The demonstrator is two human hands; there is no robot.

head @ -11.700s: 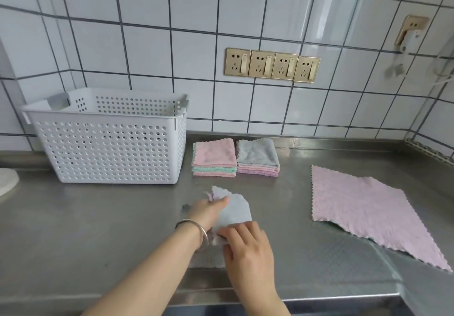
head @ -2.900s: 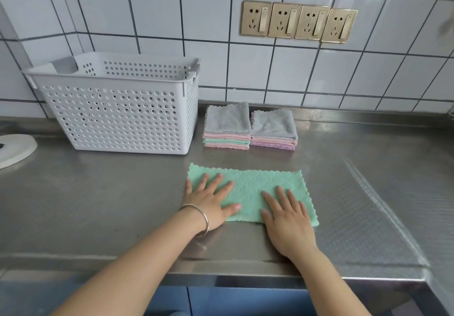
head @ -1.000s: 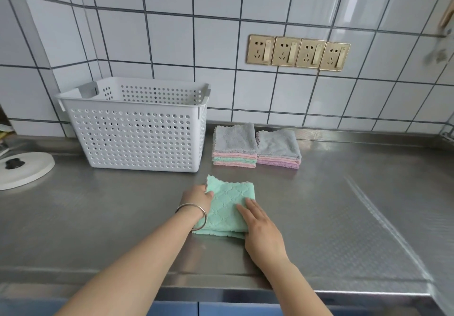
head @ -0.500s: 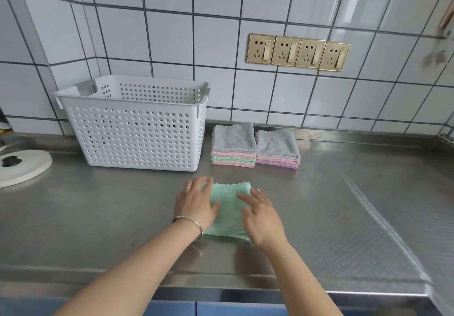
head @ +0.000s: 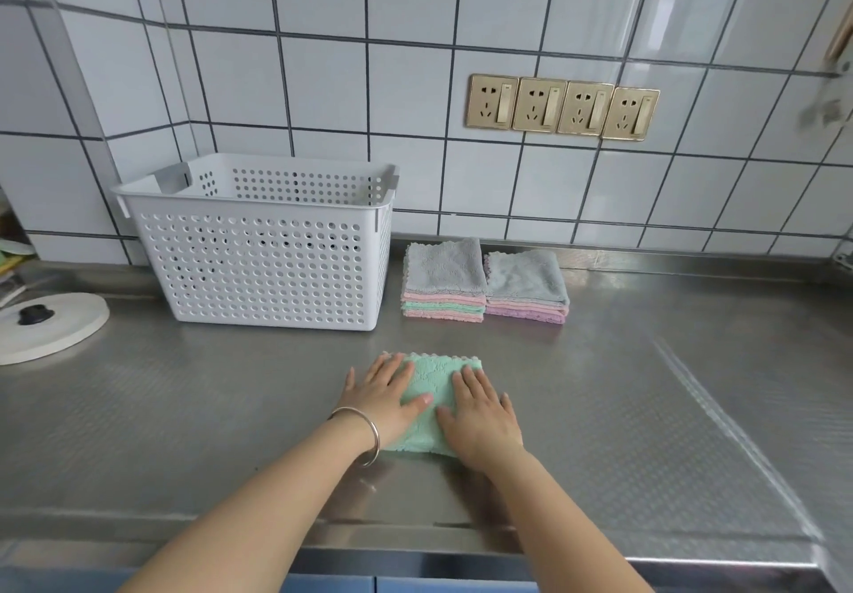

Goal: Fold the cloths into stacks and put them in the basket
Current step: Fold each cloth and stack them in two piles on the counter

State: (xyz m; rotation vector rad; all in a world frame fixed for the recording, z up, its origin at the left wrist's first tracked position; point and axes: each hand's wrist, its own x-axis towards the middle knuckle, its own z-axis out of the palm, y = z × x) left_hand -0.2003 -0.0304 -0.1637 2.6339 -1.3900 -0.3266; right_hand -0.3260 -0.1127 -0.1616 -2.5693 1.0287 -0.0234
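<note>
No text, label, brand, number or sign can be read anywhere in the head view.
</note>
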